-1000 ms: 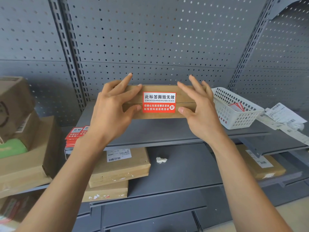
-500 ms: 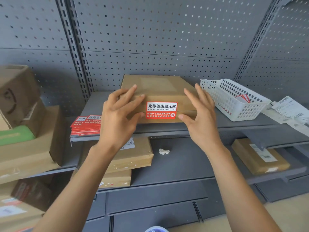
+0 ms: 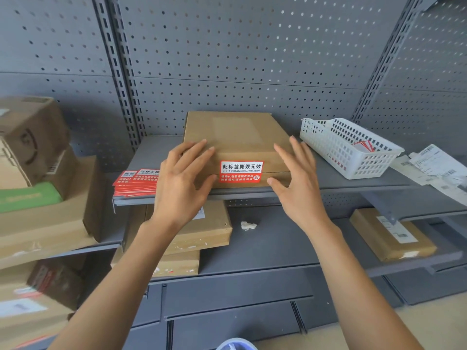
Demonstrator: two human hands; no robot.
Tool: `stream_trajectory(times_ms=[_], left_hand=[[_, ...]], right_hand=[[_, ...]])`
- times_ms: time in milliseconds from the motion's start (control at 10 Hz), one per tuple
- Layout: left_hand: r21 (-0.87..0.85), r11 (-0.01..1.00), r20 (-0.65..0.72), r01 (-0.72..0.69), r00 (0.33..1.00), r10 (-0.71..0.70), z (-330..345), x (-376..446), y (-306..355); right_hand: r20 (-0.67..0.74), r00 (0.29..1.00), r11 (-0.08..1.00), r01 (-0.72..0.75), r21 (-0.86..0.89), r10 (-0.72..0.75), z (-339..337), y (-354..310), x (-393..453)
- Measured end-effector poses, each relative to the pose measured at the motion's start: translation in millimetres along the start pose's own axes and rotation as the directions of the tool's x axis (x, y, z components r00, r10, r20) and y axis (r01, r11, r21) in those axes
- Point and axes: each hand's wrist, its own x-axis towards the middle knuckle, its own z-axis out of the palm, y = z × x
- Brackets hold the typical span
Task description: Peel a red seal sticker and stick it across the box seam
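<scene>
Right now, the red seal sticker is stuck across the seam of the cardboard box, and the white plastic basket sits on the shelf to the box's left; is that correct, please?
Not quite: the head view shows the white plastic basket to the right of the cardboard box. The red seal sticker does lie across its seam.

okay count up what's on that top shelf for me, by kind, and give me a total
Flat cardboard box, red seal sticker already across its seam: 1
Stack of red seal sticker sheets: 1
White plastic basket: 1
Total: 3

Loose paper labels at the far right seem to lie on a neighbouring shelf, so they are not counted.
</scene>
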Motion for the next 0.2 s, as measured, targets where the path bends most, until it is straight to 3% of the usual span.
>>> stream_trajectory(times_ms=[200], left_hand=[[-0.122, 0.987, -0.038, 0.106, 0.993, -0.111, -16.7, 15.7, 11.7]], right_hand=[[-0.056, 0.998, 0.991, 0.024, 0.128, -0.017, -35.8, -21.8, -3.4]])
